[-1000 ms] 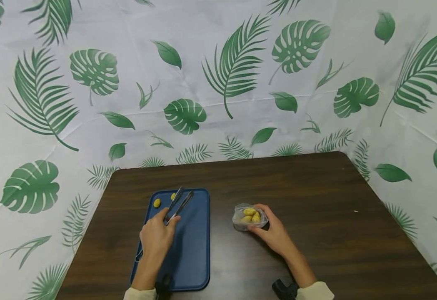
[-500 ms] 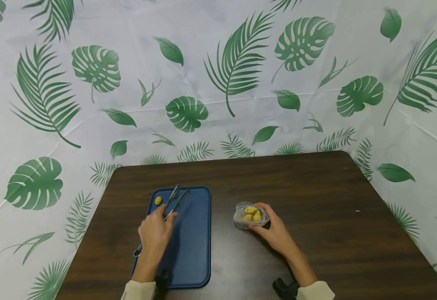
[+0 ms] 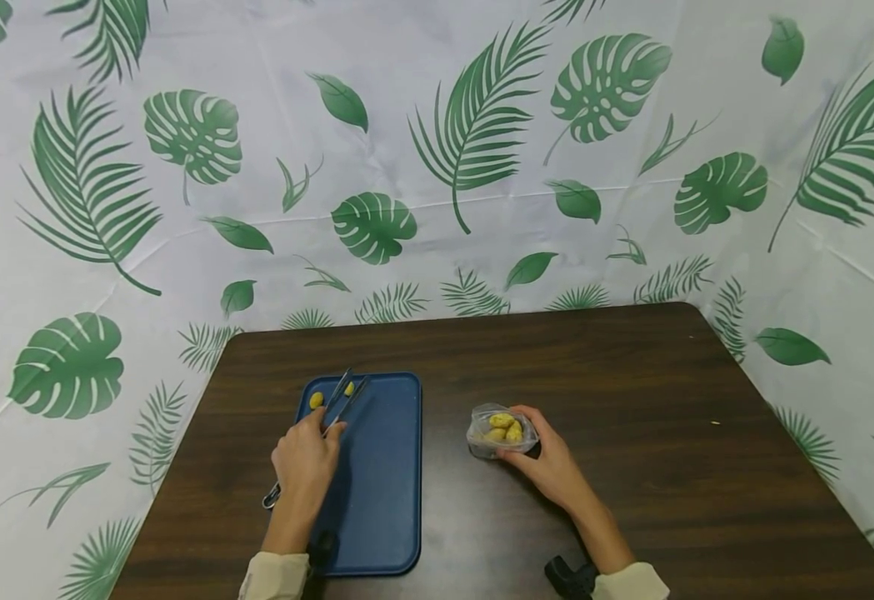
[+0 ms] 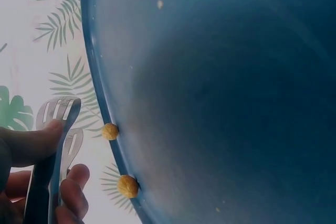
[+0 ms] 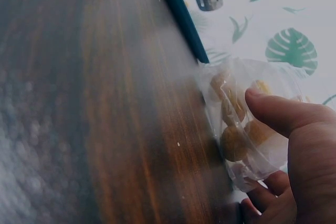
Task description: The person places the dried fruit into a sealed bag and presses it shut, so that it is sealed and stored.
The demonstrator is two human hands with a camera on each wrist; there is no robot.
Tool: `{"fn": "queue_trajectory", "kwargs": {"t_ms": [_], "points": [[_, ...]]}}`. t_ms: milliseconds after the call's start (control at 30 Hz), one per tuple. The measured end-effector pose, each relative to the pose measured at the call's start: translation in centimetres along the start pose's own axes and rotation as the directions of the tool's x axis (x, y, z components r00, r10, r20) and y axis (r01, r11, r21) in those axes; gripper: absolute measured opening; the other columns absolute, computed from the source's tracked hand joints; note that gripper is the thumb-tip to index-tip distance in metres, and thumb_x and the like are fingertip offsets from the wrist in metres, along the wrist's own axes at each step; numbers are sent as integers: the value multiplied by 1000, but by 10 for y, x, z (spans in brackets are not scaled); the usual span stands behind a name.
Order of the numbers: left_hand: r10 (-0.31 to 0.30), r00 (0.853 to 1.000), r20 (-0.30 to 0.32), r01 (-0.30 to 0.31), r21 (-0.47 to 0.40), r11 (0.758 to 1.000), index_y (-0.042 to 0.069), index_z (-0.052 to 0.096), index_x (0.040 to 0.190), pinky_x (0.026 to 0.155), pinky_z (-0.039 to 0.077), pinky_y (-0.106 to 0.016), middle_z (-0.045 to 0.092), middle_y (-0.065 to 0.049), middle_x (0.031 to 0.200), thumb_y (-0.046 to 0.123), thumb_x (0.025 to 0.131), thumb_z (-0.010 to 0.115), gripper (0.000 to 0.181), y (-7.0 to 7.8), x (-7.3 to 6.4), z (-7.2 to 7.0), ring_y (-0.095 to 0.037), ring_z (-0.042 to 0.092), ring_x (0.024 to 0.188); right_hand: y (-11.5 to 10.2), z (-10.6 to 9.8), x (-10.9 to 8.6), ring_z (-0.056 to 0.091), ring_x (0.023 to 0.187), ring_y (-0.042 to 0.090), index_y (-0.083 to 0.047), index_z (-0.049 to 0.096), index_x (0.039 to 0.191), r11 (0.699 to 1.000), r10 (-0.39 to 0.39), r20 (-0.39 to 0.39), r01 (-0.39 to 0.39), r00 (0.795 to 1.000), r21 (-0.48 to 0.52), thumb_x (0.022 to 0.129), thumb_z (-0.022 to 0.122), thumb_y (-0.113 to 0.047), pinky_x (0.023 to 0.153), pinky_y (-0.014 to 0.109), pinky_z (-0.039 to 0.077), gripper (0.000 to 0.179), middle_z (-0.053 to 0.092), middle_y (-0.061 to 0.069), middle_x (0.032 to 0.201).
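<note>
My left hand (image 3: 305, 460) holds metal tongs (image 3: 337, 402) above the far left part of a blue tray (image 3: 380, 492). The tong arms are spread, with fork-like slotted ends in the left wrist view. Two small yellow roundish pieces lie near the tray's far edge: one piece (image 3: 317, 401) left of the tongs, the other piece (image 3: 350, 388) seen between the tips. My right hand (image 3: 552, 471) grips a clear plastic bag (image 5: 262, 161) on the table, thumb on one side and fingers on the other. Several yellow pieces (image 3: 501, 422) sit in its open mouth.
The tray lies on the left of a dark wooden table (image 3: 631, 400). A leaf-print cloth (image 3: 481, 150) hangs behind the table. A tiny pale scrap (image 3: 715, 422) lies on the table at right. Small crumbs dot the tray in the left wrist view.
My left hand and the tongs have shifted a little to the left, and the far yellow piece now shows between the tips. The right hand and bag have stayed in place.
</note>
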State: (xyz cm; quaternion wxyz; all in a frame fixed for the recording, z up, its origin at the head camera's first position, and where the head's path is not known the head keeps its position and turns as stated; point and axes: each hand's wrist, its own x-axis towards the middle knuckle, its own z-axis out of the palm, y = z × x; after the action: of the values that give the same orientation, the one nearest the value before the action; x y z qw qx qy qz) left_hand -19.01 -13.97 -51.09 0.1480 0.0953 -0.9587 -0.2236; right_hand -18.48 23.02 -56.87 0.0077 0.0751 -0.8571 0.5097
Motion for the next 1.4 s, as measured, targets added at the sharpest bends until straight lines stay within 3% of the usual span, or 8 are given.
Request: {"fn": "queue_trajectory", "kwargs": {"t_ms": [267, 700, 1000, 1400], "points": [[-5, 1000, 25, 5, 24, 1000, 0, 70, 125, 65, 51, -64, 74, -31, 108, 31, 95, 73, 43, -2, 7, 4, -53, 71, 84, 2, -2, -1, 57, 132, 32, -30, 49, 145, 1000, 16, -6, -16, 1000, 1, 87, 83, -44, 108, 65, 40, 69, 60, 7, 144], [-16, 999, 40, 14, 53, 998, -1, 73, 114, 64, 50, -64, 73, -34, 101, 29, 95, 73, 36, -6, 19, 11, -54, 70, 82, 2, -6, 1, 57, 131, 31, -29, 49, 145, 1000, 4, -13, -4, 1000, 1, 87, 83, -43, 108, 64, 40, 68, 60, 6, 143], [-4, 996, 88, -2, 76, 997, 0, 71, 124, 71, 53, -64, 73, -33, 108, 28, 99, 67, 37, -7, 15, 12, -53, 71, 86, 6, -6, -4, 58, 130, 31, -30, 49, 145, 1000, 2, -12, -2, 1000, -10, 88, 82, -43, 106, 64, 41, 67, 60, 6, 144], [-49, 992, 113, 45, 40, 998, 2, 70, 129, 70, 53, -63, 72, -33, 111, 27, 100, 67, 38, -7, 4, -1, -52, 70, 88, 6, 0, 0, 57, 132, 31, -34, 49, 145, 1000, 7, 5, -7, 1000, 18, 87, 82, -45, 108, 65, 40, 68, 60, 4, 145]]}}
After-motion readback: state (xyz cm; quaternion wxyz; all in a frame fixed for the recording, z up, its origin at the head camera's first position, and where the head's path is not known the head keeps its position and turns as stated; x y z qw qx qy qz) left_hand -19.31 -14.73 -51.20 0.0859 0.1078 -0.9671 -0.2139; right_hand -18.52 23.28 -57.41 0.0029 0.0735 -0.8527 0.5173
